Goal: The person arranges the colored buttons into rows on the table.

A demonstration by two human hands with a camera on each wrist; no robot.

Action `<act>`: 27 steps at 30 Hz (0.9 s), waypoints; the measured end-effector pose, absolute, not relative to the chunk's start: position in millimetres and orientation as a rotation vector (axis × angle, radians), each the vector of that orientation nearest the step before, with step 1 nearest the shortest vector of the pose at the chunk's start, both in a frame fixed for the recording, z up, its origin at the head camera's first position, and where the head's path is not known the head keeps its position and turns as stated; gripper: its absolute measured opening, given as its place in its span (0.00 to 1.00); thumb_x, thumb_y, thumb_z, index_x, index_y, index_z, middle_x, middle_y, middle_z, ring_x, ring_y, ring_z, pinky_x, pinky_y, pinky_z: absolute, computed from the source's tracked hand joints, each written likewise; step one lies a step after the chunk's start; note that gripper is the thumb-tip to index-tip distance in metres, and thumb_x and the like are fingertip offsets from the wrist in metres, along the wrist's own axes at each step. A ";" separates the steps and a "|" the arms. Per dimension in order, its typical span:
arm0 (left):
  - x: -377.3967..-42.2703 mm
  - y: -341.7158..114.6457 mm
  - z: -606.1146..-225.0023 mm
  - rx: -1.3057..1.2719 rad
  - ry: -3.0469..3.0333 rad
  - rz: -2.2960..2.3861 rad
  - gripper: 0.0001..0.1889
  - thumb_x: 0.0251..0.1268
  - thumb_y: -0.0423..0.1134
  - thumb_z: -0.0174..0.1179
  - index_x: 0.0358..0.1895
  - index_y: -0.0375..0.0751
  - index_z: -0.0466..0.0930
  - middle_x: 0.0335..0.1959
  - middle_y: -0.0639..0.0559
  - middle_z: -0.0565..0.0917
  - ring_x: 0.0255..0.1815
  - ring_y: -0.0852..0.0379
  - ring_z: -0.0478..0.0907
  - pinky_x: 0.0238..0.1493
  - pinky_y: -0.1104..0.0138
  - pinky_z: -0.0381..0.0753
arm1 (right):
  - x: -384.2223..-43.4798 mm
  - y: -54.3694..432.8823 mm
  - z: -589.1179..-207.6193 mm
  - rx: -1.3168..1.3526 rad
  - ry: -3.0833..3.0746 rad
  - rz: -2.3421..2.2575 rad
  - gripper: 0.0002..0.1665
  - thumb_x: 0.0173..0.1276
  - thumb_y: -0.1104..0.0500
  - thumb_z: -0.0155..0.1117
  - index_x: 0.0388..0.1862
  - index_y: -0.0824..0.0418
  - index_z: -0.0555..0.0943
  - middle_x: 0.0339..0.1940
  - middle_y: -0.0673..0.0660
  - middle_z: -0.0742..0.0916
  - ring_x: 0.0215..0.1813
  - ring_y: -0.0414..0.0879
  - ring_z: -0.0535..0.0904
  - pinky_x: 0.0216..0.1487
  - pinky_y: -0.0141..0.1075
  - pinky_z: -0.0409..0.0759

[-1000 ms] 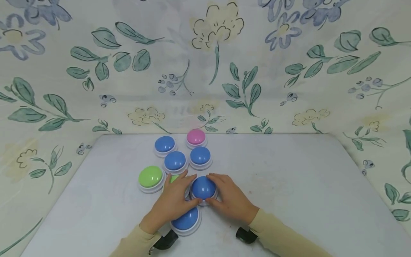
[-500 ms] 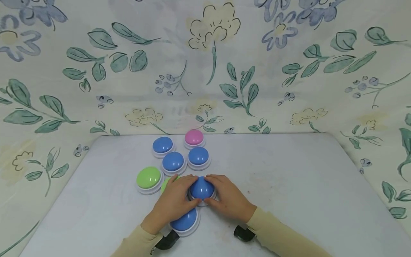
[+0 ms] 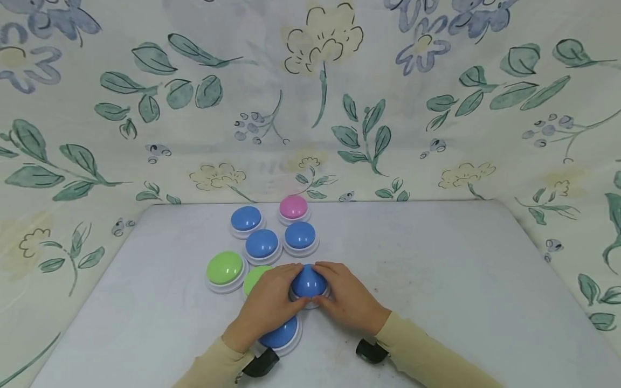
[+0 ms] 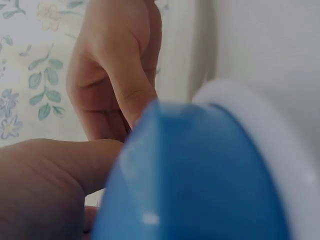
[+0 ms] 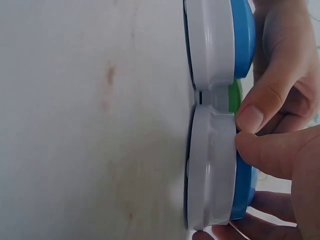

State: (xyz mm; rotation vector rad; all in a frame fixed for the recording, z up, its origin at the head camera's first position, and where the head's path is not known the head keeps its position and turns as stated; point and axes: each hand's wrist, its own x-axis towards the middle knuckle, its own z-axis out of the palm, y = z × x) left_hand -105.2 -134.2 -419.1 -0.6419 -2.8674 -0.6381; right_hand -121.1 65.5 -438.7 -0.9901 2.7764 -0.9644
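A blue dome push button [image 3: 309, 280] on a round white base is held between both hands. My left hand [image 3: 267, 299] grips it from the left, thumb at the near edge and fingers at the far side. From the right, my right hand [image 3: 353, 300] curls round it the same way. The right wrist view shows both thumbs meeting at the near rim of the button's white base [image 5: 212, 170]. Under the left hand, a green push button [image 3: 255, 279] is partly covered. Another blue push button [image 3: 280, 333] lies below the left palm; its dome [image 4: 200, 170] fills much of the left wrist view.
Farther back on the white table [image 3: 436, 269] stand a pink push button [image 3: 293, 207] and three blue ones, including a rear-left blue button [image 3: 246, 218]. A second green button [image 3: 225, 268] sits at left. Floral cloth [image 3: 310, 108] rises behind the table.
The left hand has drawn its spread fingers in from the green button and shifted right. The held blue button has slid slightly right between the hands, away from the green one.
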 end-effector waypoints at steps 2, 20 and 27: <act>-105.0 -130.4 -417.4 -0.640 -2.874 -0.653 0.32 0.53 0.40 0.76 0.59 0.26 0.78 0.56 0.35 0.83 0.59 0.40 0.81 0.61 0.49 0.80 | -121.2 67.7 -438.8 -0.982 2.774 -0.982 0.36 0.71 0.56 0.68 0.72 0.69 0.69 0.70 0.65 0.75 0.71 0.57 0.70 0.70 0.46 0.72; -109.3 -103.2 -410.4 -0.639 -2.870 -0.725 0.32 0.58 0.37 0.73 0.62 0.22 0.73 0.58 0.32 0.81 0.59 0.38 0.79 0.60 0.48 0.80 | -125.4 90.1 -436.6 -0.960 2.798 -1.064 0.37 0.69 0.58 0.69 0.71 0.72 0.68 0.70 0.67 0.74 0.71 0.59 0.70 0.70 0.49 0.72; -114.7 -90.6 -406.8 -0.622 -2.874 -0.736 0.32 0.59 0.38 0.73 0.63 0.23 0.73 0.59 0.33 0.80 0.59 0.38 0.79 0.60 0.49 0.80 | -128.4 100.6 -432.5 -0.957 2.844 -1.071 0.37 0.69 0.59 0.70 0.71 0.73 0.69 0.70 0.68 0.74 0.71 0.60 0.70 0.68 0.50 0.74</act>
